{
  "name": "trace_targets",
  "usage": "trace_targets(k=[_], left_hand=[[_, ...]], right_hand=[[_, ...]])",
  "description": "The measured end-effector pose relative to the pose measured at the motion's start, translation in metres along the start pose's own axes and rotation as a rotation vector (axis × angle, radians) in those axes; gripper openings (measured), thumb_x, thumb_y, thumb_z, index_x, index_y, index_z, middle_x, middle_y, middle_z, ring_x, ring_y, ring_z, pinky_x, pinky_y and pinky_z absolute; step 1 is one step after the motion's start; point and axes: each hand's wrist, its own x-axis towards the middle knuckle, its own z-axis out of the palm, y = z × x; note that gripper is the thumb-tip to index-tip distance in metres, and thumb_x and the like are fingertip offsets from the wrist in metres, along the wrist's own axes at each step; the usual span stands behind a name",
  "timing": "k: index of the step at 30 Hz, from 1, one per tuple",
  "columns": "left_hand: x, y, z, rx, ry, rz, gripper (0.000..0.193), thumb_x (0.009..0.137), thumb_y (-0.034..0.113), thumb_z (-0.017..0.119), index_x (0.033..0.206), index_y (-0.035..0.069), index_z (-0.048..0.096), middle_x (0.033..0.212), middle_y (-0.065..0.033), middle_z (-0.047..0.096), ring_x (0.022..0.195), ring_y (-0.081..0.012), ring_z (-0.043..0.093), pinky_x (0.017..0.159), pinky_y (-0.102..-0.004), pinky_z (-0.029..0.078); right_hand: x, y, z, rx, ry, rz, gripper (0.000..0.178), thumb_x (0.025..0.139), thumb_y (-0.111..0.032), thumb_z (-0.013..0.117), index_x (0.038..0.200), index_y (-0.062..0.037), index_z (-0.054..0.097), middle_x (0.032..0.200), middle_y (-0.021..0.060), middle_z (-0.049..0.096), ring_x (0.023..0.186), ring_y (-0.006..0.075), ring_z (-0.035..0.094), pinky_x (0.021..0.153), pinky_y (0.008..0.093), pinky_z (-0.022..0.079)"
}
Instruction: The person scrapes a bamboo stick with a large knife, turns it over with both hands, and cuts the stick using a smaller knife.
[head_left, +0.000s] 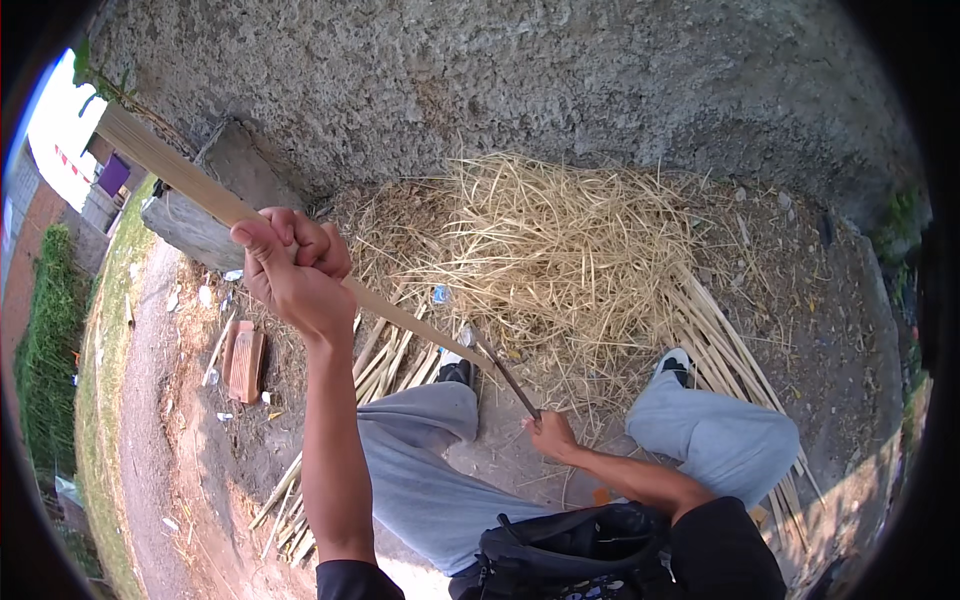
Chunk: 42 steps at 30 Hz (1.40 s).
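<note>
My left hand [295,262] is raised at the left, its fingers wrapped round a long, flat bamboo strip [165,172]. The strip slants from the upper left down toward the space between my knees. Low in the middle, my right hand [552,437] is closed round the handle of a knife [510,380], mostly hiding that handle. The dark, narrow blade points up and left, meeting the strip near its lower end. Beyond the blade lies a big heap of pale, curly bamboo shavings [570,250].
A rough grey wall [560,80] rises behind the heap. Split bamboo strips [720,340] lie by my right foot, with more strips [385,365] at the left. A reddish brick [245,362] and a stone block [190,225] are farther left. A black bag [570,550] rests at my lap.
</note>
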Motion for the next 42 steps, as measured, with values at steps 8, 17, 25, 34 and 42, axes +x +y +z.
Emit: trace_targets(k=[8, 17, 25, 34, 42], left_hand=[[0.0, -0.004, -0.003, -0.03, -0.065, 0.016, 0.05, 0.098, 0.057, 0.041, 0.078, 0.011, 0.036, 0.054, 0.0038, 0.024, 0.042, -0.0056, 0.015, 0.037, -0.025, 0.012], [0.0, -0.006, 0.002, -0.034, -0.102, 0.041, 0.05, 0.097, 0.057, 0.042, 0.078, 0.011, 0.036, 0.055, 0.004, 0.023, 0.042, -0.0051, 0.016, 0.038, -0.0246, 0.012], [-0.006, -0.005, 0.015, -0.067, -0.133, 0.033, 0.051, 0.096, 0.058, 0.043, 0.078, 0.011, 0.035, 0.055, 0.0044, 0.021, 0.043, -0.0053, 0.016, 0.039, -0.0248, 0.012], [-0.008, 0.001, 0.015, -0.051, -0.09, 0.027, 0.052, 0.097, 0.057, 0.041, 0.075, 0.011, 0.035, 0.054, 0.0043, 0.022, 0.042, -0.0051, 0.015, 0.037, -0.0251, 0.012], [-0.009, 0.006, -0.001, -0.034, -0.035, 0.027, 0.053, 0.096, 0.059, 0.042, 0.075, 0.011, 0.034, 0.054, 0.0047, 0.022, 0.042, -0.0047, 0.016, 0.037, -0.0246, 0.012]], right_hand=[[0.009, 0.05, 0.003, -0.077, -0.097, 0.267, 0.034, 0.085, -0.025, 0.066, 0.084, 0.0093, 0.065, 0.069, 0.0275, 0.064, 0.067, 0.0422, 0.066, 0.065, 0.0459, 0.053], [0.025, 0.081, 0.008, -0.199, 0.018, 0.162, 0.035, 0.085, -0.026, 0.067, 0.082, 0.0094, 0.065, 0.069, 0.024, 0.065, 0.073, 0.043, 0.066, 0.068, 0.0449, 0.053], [0.019, 0.116, 0.034, -0.17, 0.099, 0.21, 0.031, 0.086, -0.026, 0.065, 0.076, 0.0035, 0.065, 0.061, 0.022, 0.061, 0.061, 0.037, 0.063, 0.058, 0.0448, 0.047], [0.028, 0.161, 0.043, -0.287, 0.123, 0.179, 0.031, 0.083, -0.026, 0.065, 0.078, 0.0051, 0.066, 0.071, 0.025, 0.065, 0.071, 0.0398, 0.067, 0.068, 0.0446, 0.054], [0.02, 0.108, 0.028, -0.174, -0.025, 0.285, 0.036, 0.082, -0.025, 0.065, 0.088, 0.01, 0.067, 0.086, 0.0281, 0.068, 0.086, 0.0384, 0.069, 0.079, 0.0434, 0.055]])
